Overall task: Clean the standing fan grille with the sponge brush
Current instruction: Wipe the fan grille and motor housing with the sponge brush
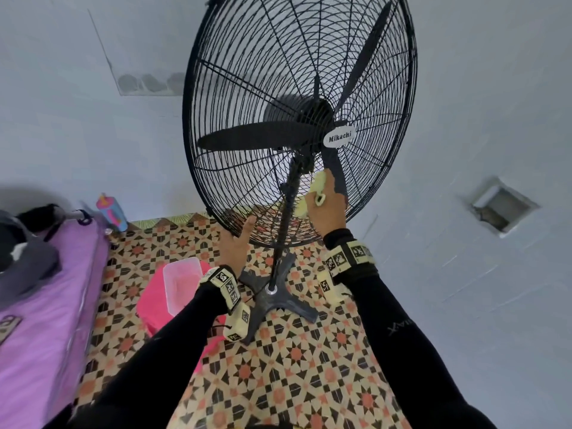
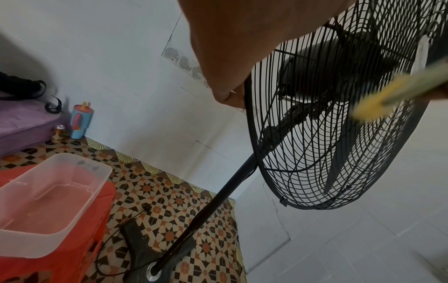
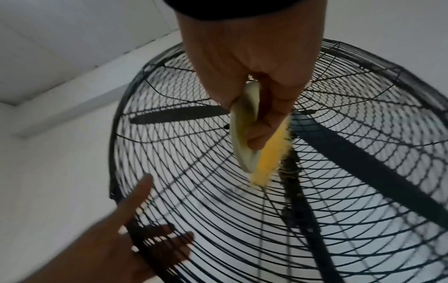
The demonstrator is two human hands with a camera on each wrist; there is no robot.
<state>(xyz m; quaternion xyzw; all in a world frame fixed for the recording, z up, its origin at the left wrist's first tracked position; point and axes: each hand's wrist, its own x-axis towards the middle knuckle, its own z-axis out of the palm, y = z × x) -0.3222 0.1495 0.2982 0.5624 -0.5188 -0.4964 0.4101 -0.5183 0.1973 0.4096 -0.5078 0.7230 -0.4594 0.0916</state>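
Note:
A tall black standing fan with a wire grille (image 1: 278, 72) stands before a white wall, a "Mikachi" badge at its hub. My right hand (image 1: 328, 209) grips the pale handle of a sponge brush (image 1: 318, 187). Its yellow sponge (image 3: 264, 159) lies against the front wires of the grille (image 3: 242, 210), below the hub. My left hand (image 1: 235, 243) holds the grille's bottom rim. The thumb (image 3: 140, 195) is in front and the fingers are behind the wires. From the left wrist, the brush (image 2: 378, 103) looks blurred across the grille (image 2: 315, 153).
The fan's pole rises from a cross-shaped base (image 1: 272, 292) on patterned tile floor. A clear plastic tub (image 1: 181, 281) sits on a pink stool to the left. A purple mattress (image 1: 40, 305) and a blue tumbler (image 1: 113, 212) are further left. A wall recess (image 1: 503, 209) is on the right.

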